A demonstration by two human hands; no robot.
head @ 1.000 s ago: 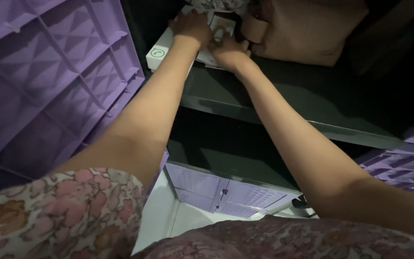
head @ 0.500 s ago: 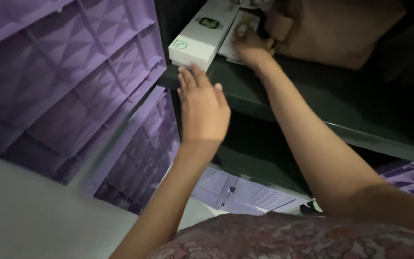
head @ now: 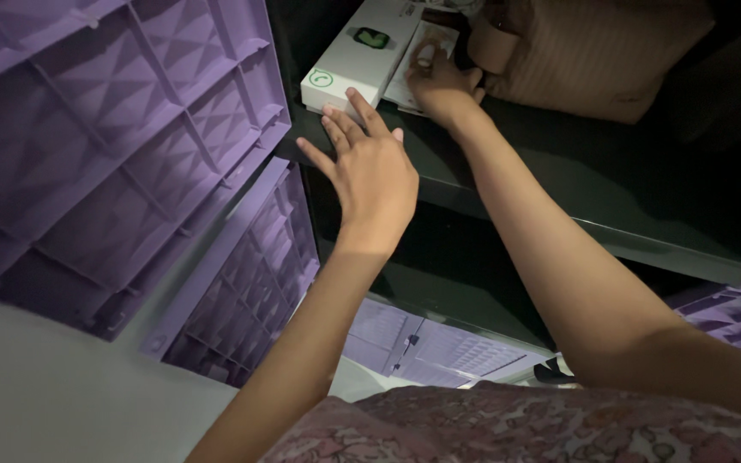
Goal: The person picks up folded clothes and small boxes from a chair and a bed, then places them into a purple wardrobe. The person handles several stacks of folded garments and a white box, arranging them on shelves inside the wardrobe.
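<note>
My left hand is raised in front of the dark shelf, palm away from me, its fingers spread wide and holding nothing. The fingertips reach the near end of the long white cardboard box with a green round mark on its end face and a small dark picture on its top; I cannot tell whether they actually touch the box or stop just short of it. The box lies flat on the shelf, its near end at the shelf's front edge, running away from me toward the back.

My right hand is further in, resting on the shelf just right of the white box. Its fingers are curled down onto a flat pale paper packet that lies beside the box and touches it along one side. One fingertip presses on top of the packet; whether the hand truly grips it I cannot tell from this angle.

Just right of that hand stands a tan ribbed fabric bag, taking up the back of the shelf.

On my left, a large purple plastic panel with a ribbed lattice leans close to the shelf, with a second purple lattice piece below it. More purple plastic shows at the far right. My floral-patterned sleeve fills the bottom of the view.
</note>
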